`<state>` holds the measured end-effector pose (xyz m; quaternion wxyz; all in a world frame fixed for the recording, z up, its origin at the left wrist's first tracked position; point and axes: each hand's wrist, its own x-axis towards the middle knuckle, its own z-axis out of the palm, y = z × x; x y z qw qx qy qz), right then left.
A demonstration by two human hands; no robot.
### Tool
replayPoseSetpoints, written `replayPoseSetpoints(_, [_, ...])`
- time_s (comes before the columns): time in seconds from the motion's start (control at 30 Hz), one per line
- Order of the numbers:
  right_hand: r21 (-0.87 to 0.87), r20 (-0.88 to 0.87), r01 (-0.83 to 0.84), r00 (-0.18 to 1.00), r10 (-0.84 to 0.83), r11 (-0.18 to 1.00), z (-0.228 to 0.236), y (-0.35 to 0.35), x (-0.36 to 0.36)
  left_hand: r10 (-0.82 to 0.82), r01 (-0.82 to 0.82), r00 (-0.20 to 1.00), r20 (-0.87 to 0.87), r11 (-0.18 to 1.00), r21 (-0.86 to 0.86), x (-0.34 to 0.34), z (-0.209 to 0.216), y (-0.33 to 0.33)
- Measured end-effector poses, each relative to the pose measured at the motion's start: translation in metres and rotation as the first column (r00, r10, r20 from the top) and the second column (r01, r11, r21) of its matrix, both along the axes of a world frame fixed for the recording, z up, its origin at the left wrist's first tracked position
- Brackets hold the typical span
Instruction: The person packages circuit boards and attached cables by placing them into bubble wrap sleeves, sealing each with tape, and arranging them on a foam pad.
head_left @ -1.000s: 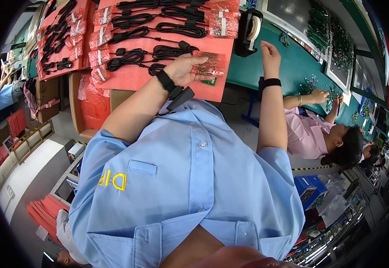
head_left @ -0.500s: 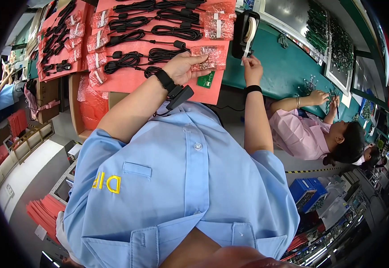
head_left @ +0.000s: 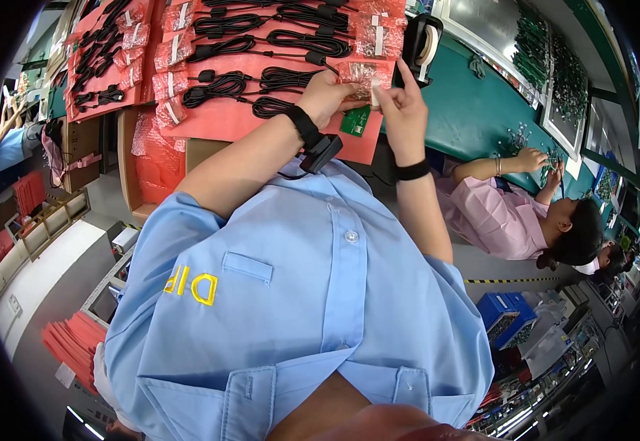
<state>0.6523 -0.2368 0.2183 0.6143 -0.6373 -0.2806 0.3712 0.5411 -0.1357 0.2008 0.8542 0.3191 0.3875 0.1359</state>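
Note:
My left hand (head_left: 326, 99) is closed on the near edge of a clear bubble-wrap packet (head_left: 357, 72) on the pink foam sheet (head_left: 224, 126). A short white tape strip (head_left: 376, 94) lies against the packet's right part, with the thumb of my right hand (head_left: 407, 110) on it. My right index finger points up past the packet; the other fingers are curled. Just below the packet, a green circuit board (head_left: 354, 122) shows on the foam. Coiled black cables (head_left: 288, 78) lie to the left, joined to more taped packets (head_left: 170, 85).
A black tape dispenser (head_left: 422, 50) stands on the green bench mat (head_left: 459, 103), right of the foam. Farther right, a co-worker in pink (head_left: 500, 217) handles small parts. A cardboard box (head_left: 130, 165) with pink wrap stands below the foam's left side.
My right hand has come from the tape dispenser leftward to the packet, bringing a tape strip off it. My left hand keeps hold of the packet.

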Motion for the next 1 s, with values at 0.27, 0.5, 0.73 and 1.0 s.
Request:
replayPoseSetpoints(0.27, [-0.477, 0.605, 0.118, 0.763, 0.228, 0.871, 0.011, 0.006, -0.003, 0.013, -0.012, 1.0, 0.015, 0.999, -0.03, -0.01, -0.012, 0.007])
replayPoseSetpoints(0.5, [-0.235, 0.953, -0.196, 0.143, 0.265, 0.952, 0.012, 0.015, 0.03, -0.05, 0.058, 0.997, 0.062, 0.989, -0.133, -0.009, -0.01, 0.018])
replayPoseSetpoints(0.73, [-0.443, 0.84, -0.396, 0.128, 0.526, 0.804, 0.017, 0.041, 0.03, -0.02, 0.022, 0.997, -0.072, 0.999, 0.031, -0.009, -0.028, 0.012])
replayPoseSetpoints(1.0, [-0.554, 0.828, -0.219, -0.046, 0.558, 0.804, 0.018, 0.056, 0.022, -0.243, 0.426, 0.893, -0.378, 0.725, 0.541, -0.056, -0.009, 0.023])
